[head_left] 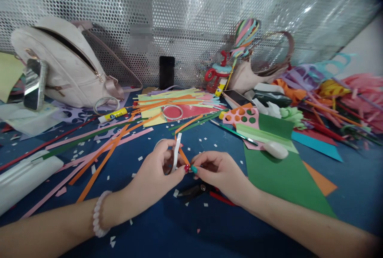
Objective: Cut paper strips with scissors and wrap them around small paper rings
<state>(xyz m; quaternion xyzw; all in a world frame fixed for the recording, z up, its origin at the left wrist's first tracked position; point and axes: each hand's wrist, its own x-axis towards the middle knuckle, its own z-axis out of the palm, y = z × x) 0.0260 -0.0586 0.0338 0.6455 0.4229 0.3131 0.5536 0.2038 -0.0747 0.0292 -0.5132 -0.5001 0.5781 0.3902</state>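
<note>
My left hand [160,172] is closed, with a white tape strip [177,148] curving up from its fingers; most of whatever that tape comes from is hidden in the palm. Between the thumbs and fingertips of both hands runs an orange paper strip [184,156], rising away and bending to the right at its far end. My right hand [217,168] pinches the near end of this strip, close against my left thumb. Below the hands lie scissors [196,190] with dark blades and a red handle, partly covered by my right hand.
Several paper strips [113,146] and white scraps lie across the blue table [185,234]. Green paper sheets [278,174] with a white mouse-shaped object [275,150] are at right. A glue stick [113,115], a backpack [66,62] and an upright phone [166,72] stand farther back.
</note>
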